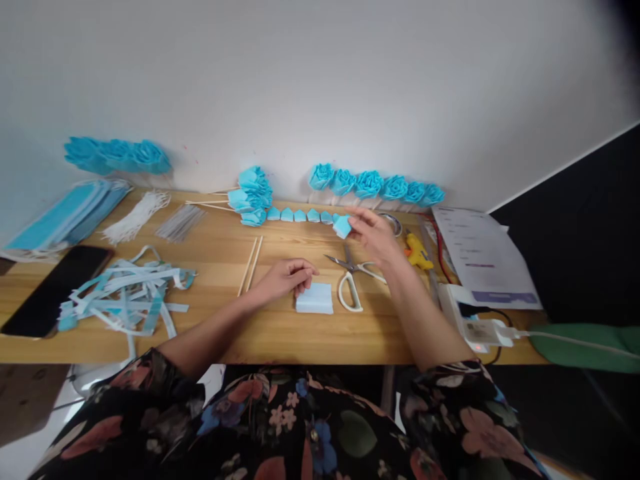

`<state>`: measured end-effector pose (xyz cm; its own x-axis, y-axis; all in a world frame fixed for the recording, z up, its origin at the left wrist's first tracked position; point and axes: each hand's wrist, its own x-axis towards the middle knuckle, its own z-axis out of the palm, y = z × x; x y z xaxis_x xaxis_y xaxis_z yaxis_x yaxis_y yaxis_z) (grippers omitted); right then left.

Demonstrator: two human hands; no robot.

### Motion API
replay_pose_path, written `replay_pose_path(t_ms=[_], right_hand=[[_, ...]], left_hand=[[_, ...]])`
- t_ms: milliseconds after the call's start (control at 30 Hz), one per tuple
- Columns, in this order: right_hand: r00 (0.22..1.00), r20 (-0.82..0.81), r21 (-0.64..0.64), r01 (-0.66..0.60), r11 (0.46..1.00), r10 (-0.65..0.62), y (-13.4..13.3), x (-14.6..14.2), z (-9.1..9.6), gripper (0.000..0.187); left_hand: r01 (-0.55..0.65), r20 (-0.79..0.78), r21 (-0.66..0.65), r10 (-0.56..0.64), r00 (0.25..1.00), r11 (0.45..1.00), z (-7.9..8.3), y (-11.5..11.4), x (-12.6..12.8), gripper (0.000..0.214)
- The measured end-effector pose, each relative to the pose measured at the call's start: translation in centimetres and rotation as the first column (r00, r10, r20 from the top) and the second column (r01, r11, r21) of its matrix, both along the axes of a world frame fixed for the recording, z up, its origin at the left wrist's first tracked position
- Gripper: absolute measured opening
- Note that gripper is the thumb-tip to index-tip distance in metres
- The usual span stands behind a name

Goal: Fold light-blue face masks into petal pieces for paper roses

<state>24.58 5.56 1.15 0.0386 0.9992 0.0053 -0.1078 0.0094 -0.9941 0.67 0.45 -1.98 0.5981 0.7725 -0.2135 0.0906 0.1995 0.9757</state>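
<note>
My right hand [374,235] pinches a small folded blue piece [343,226] at the right end of a row of like folded blue pieces [300,215] along the back of the wooden table [280,333]. My left hand [287,277] rests on the table with its fingers curled, touching the left edge of a small stack of pale blue squares [315,298]. White-handled scissors [350,277] lie between my two hands.
Blue rosettes [375,183] line the wall, more of them [116,155] at the left. Nearby lie stick-mounted blue pieces [253,193], two wooden sticks [250,265], cut strips [127,293], a phone [53,288], face masks [70,213], a glue gun [417,252], papers [480,257] and a power strip [475,320].
</note>
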Motion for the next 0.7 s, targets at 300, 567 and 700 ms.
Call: replay_pose_path(t_ms=[300,567,700], right_hand=[[0.741,0.592,0.012,-0.401,0.916,0.317,5.3,-9.4,-2.5,0.038],[0.543,0.82,0.017,-0.337,0.941,0.18,7.6,-13.8,-3.6,0.033],[0.526,0.839,0.038,-0.315,0.948,0.141,7.6,-14.0,-3.9,0.03]], left_hand=[[0.468,-0.482,0.544,-0.197,0.854,0.696,6.5,-3.3,-2.8,0.026],[0.468,-0.529,0.498,-0.172,0.831,0.73,4.9,-5.3,-5.8,0.028],[0.42,-0.543,0.521,-0.091,0.835,0.743,4.0,-4.9,-6.5,0.029]])
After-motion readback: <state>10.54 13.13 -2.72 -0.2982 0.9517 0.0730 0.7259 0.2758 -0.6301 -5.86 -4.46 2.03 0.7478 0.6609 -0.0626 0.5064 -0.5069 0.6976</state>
